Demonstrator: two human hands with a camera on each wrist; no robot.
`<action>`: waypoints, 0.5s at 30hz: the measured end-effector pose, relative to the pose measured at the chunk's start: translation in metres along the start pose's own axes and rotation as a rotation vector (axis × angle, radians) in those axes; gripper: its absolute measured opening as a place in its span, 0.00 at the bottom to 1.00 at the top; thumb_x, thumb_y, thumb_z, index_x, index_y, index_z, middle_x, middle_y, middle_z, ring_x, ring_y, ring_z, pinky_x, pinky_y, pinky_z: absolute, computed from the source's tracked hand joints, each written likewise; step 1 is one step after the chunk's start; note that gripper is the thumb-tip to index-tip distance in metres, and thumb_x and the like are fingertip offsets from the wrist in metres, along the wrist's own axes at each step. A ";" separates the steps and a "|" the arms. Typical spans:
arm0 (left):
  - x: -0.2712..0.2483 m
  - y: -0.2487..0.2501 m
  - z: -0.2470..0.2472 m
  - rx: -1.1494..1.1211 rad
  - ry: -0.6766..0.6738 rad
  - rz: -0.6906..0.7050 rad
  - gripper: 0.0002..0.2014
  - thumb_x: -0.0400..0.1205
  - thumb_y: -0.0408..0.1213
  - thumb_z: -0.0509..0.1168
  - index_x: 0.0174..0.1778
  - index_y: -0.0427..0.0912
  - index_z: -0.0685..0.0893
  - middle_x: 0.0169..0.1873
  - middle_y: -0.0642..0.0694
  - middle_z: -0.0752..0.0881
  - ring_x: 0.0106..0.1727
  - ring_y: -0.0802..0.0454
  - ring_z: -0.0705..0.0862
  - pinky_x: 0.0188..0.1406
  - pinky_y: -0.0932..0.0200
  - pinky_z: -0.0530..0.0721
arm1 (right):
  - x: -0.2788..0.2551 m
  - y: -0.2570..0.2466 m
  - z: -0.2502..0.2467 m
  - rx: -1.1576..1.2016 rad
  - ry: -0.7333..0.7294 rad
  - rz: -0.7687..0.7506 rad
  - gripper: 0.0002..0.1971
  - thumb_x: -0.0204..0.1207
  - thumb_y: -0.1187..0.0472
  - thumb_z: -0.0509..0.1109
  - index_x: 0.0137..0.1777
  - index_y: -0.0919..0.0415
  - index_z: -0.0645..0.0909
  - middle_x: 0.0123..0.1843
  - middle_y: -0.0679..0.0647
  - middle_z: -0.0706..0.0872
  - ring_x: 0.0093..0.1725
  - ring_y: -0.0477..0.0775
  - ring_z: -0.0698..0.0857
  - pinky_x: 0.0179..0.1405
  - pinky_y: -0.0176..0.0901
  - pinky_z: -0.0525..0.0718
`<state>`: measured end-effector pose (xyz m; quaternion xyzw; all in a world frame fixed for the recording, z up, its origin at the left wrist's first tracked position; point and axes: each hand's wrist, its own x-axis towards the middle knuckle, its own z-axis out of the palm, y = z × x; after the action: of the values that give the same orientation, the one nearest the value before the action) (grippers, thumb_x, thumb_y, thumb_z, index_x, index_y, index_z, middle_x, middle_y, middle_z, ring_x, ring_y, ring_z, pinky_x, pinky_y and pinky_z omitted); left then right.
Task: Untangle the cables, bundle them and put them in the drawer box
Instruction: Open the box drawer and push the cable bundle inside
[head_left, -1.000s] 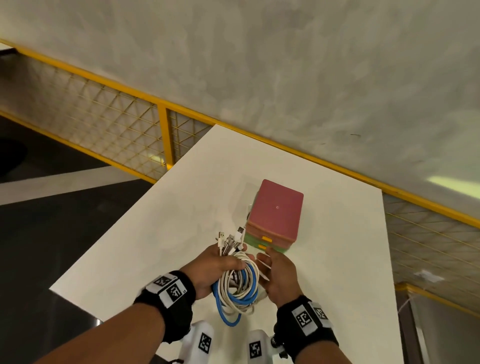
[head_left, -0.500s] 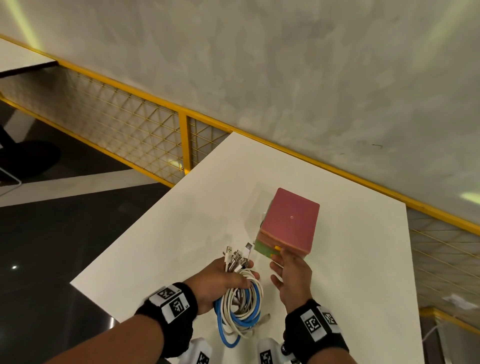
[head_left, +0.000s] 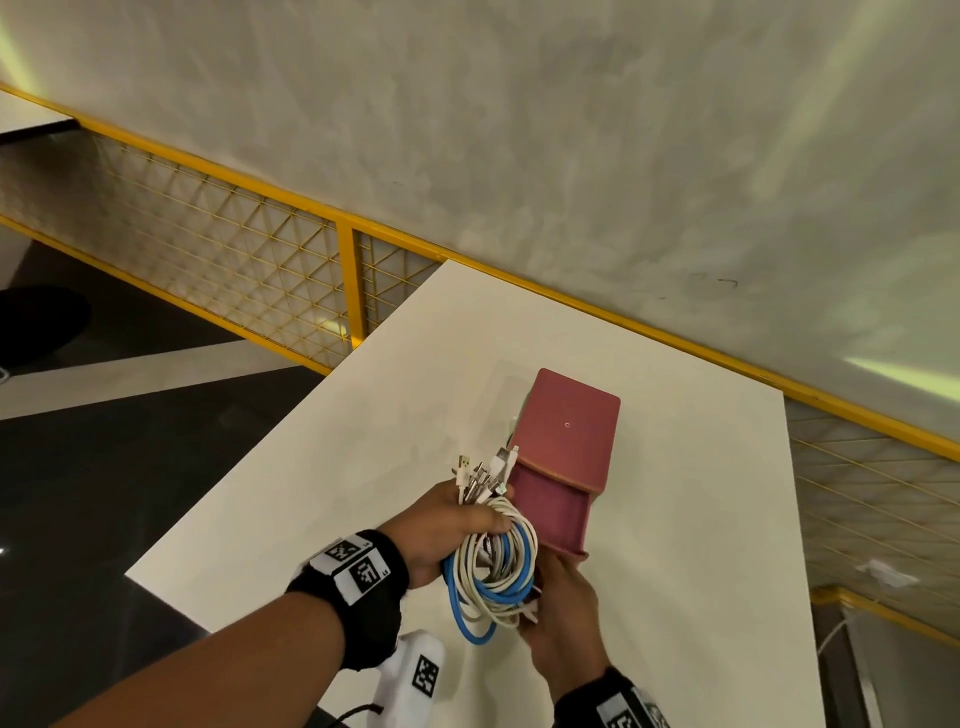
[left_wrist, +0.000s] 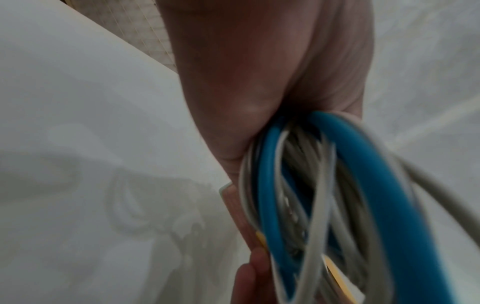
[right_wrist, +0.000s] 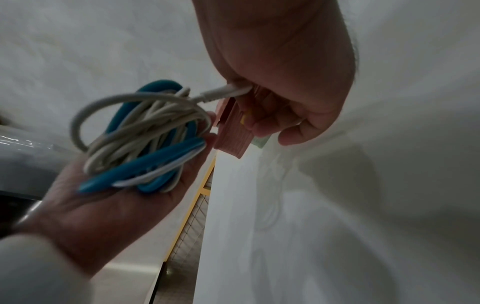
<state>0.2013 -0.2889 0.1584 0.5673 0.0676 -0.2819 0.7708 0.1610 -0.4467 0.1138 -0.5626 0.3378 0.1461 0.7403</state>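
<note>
A pink drawer box (head_left: 569, 426) stands in the middle of the white table (head_left: 701, 519). Its top drawer (head_left: 553, 512) is pulled out toward me, empty inside. My left hand (head_left: 441, 525) grips a coiled bundle of white and blue cables (head_left: 493, 571), plug ends sticking up beside the box. In the right wrist view the bundle (right_wrist: 145, 139) lies across the left palm. My right hand (head_left: 563, 618) pinches the front of the drawer (right_wrist: 233, 133) at its yellow handle, below the bundle. In the left wrist view the cables (left_wrist: 324, 205) fill the frame, blurred.
A yellow railing with wire mesh (head_left: 249, 249) runs behind the table along a grey wall. Left of the table the dark floor (head_left: 104, 467) lies lower. White marker-tagged devices (head_left: 415, 675) hang near the table's near edge.
The right hand has pulled the top drawer out toward me; it was closed a second ago. The left hand keeps the cable bundle, now close beside the open drawer.
</note>
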 end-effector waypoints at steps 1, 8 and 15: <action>0.001 0.000 0.000 0.006 -0.005 -0.003 0.10 0.74 0.25 0.70 0.51 0.32 0.86 0.44 0.31 0.89 0.40 0.42 0.90 0.43 0.52 0.88 | -0.005 0.003 -0.001 0.020 0.007 0.036 0.09 0.74 0.60 0.72 0.53 0.59 0.88 0.49 0.62 0.92 0.54 0.67 0.89 0.50 0.60 0.87; 0.014 0.020 0.008 -0.094 0.083 0.084 0.11 0.79 0.23 0.69 0.57 0.25 0.85 0.51 0.26 0.89 0.45 0.36 0.91 0.49 0.46 0.89 | -0.032 0.019 -0.005 0.086 0.048 0.255 0.08 0.75 0.55 0.71 0.50 0.57 0.87 0.38 0.56 0.89 0.41 0.57 0.86 0.42 0.49 0.80; 0.038 0.051 0.023 0.230 0.172 0.425 0.09 0.78 0.27 0.72 0.53 0.38 0.88 0.50 0.35 0.92 0.48 0.46 0.90 0.54 0.46 0.87 | -0.033 0.028 -0.016 0.057 0.031 0.298 0.07 0.75 0.57 0.72 0.49 0.60 0.86 0.35 0.57 0.87 0.40 0.59 0.85 0.41 0.49 0.79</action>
<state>0.2537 -0.3135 0.1927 0.6746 -0.0201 -0.0701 0.7346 0.1144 -0.4475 0.1129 -0.4871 0.4330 0.2363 0.7207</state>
